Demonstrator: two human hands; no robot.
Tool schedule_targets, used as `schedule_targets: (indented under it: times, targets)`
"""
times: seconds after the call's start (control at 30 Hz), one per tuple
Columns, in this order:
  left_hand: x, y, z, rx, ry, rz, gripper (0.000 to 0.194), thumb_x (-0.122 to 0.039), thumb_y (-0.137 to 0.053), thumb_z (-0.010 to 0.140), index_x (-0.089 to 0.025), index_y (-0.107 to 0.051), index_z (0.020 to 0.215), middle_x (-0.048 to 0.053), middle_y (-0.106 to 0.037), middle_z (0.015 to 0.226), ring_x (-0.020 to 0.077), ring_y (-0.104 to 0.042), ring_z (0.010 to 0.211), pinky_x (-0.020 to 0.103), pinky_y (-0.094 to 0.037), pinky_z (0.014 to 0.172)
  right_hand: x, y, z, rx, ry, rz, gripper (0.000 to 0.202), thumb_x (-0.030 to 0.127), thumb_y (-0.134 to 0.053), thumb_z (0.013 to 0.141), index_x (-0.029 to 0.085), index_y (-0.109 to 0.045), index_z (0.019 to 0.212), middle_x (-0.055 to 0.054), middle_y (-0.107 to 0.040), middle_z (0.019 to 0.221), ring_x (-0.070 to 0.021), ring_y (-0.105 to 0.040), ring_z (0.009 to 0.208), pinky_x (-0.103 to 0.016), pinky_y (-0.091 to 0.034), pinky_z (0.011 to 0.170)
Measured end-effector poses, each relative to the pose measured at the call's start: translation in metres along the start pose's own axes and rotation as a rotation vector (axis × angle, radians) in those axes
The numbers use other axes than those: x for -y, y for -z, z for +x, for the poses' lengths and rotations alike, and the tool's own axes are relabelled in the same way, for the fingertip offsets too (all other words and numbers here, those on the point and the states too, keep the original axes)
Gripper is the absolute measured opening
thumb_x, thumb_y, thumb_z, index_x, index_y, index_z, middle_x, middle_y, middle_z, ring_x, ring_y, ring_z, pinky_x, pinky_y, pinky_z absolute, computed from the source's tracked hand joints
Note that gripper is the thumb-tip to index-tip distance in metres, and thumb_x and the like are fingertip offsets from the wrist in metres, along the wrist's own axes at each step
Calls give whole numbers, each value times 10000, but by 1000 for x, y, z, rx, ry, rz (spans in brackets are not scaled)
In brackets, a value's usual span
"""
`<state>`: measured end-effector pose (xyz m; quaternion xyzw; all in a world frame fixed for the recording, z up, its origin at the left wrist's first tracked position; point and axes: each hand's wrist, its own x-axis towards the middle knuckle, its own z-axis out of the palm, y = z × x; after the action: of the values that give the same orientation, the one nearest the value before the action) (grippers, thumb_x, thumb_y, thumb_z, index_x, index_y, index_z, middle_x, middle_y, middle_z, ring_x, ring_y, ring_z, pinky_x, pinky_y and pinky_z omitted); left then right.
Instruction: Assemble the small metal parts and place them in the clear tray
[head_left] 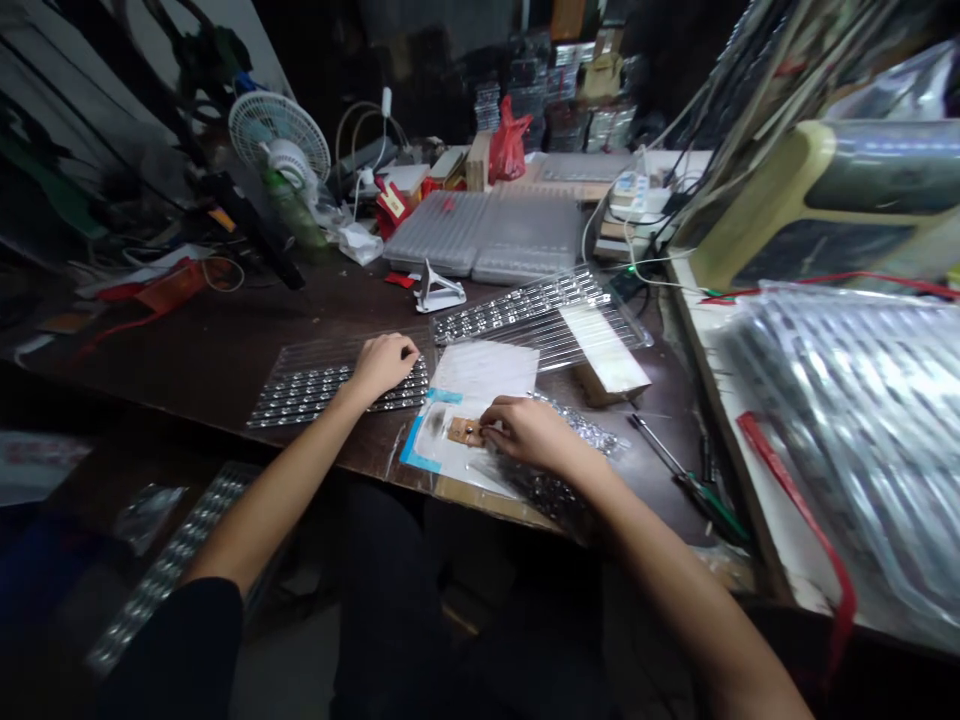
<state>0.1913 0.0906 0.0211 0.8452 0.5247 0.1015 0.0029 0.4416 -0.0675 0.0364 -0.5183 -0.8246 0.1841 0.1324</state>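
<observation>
My left hand [385, 364] is over the right end of a clear ribbed tray [315, 385] that holds rows of small shiny metal parts. Its fingers are curled in a pinch, and whatever they hold is hidden. At the edge of a small brown block [466, 431], my right hand [519, 424] has its fingertips pressed together; I cannot make out anything between them. The block lies on a white sheet [491, 365] with blue tape [420, 462] at its left corner. Beside my right wrist, loose shiny metal parts [589, 428] lie in a heap.
A second tray of metal parts [525, 305] lies behind, beside a white-topped block [604, 352]. Farther back are a white phone stand [437, 288], stacked clear trays [480, 230] and a fan [279, 135]. On the right lie a green-handled screwdriver [690, 480] and piled trays [840, 430].
</observation>
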Motion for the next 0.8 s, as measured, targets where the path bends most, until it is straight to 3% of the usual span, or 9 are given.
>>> schedule_targets:
  times: [0.13, 0.23, 0.33, 0.43, 0.6, 0.7, 0.8]
  targets:
    - [9, 9, 1, 9, 14, 136, 180, -235, -557, 806, -217, -733, 842, 75, -749, 932, 267, -665, 895, 357, -486, 829, -8, 9, -9, 57, -120, -65, 133, 205, -736, 770, 214, -762, 900, -98, -756, 913, -241, -695, 800, -269, -466, 624]
    - [-8, 15, 11, -45, -21, 90, 198, -253, -559, 821, -212, -734, 903, 78, -747, 970, 281, -668, 916, 374, -485, 846, -8, 9, -13, 83, -156, -95, 94, 139, -695, 764, 195, -761, 802, -102, -752, 803, -249, -701, 731, -274, -454, 581]
    - [-53, 18, 34, -68, -134, -121, 220, -273, -556, 854, -215, -734, 970, 62, -742, 1035, 267, -661, 977, 368, -479, 902, -4, 7, -13, 86, -155, -119, 136, 99, -649, 776, 178, -758, 751, -118, -747, 769, -240, -698, 691, -276, -454, 575]
    - [-116, 16, 68, -60, -314, -272, 238, -258, -529, 894, -215, -731, 1012, 48, -733, 1066, 234, -645, 1010, 351, -460, 955, -3, 6, -13, 79, -127, -102, 153, 93, -649, 768, 194, -764, 766, -101, -753, 771, -220, -688, 678, -268, -459, 580]
    - [-208, 0, 118, -126, -464, -167, 253, -230, -540, 914, -182, -712, 1093, 91, -686, 1135, 261, -591, 1085, 381, -446, 950, -8, 8, -9, 20, -5, 93, 202, 83, -642, 777, 188, -761, 902, -49, -762, 836, -167, -677, 725, -229, -487, 657]
    - [-238, -12, 134, -141, -479, -153, 220, -267, -594, 904, -149, -716, 1043, 124, -667, 1131, 282, -573, 1095, 389, -450, 925, -13, 9, -6, -71, 46, 182, 230, 56, -594, 825, 170, -745, 955, -39, -755, 932, -149, -672, 827, -217, -498, 766]
    - [-250, -21, 140, -161, -477, -192, 173, -265, -615, 900, -138, -707, 974, 132, -667, 1103, 280, -577, 1088, 386, -453, 917, -17, 7, -3, -142, 61, 234, 288, -18, -547, 818, 157, -747, 928, -50, -739, 982, -151, -666, 881, -220, -503, 810]
